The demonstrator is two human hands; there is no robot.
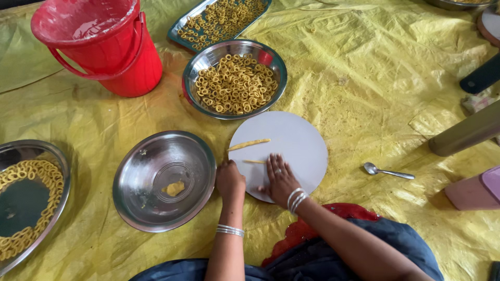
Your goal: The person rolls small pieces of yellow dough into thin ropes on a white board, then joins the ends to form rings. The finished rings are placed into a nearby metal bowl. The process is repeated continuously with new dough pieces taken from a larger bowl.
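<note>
Nearest the camera, the person's right hand (281,177) lies flat, fingers spread, on the round white rolling board (291,143), pressing a thin yellow dough strand (254,162) that pokes out beside its fingertips. The left hand (229,179) rests curled at the board's edge; whether it pinches any dough cannot be told. A second, thicker dough rope (249,144) lies free on the smooth board, just beyond.

Judging from the strand's thinness, uneven pressure could snap it or roll it lopsided, and it could slide off the slick board onto the crinkled yellow plastic sheet (364,78).

Left of the board sits a shiny steel bowl (151,156) holding one small soft lump of dough (174,188). A steel spoon (388,171) lies to the right. Farther off, a steel bowl heaped with small dough rings (235,83), a flat tray of rings (219,21) and a red plastic bucket (104,47) stand together.
</note>
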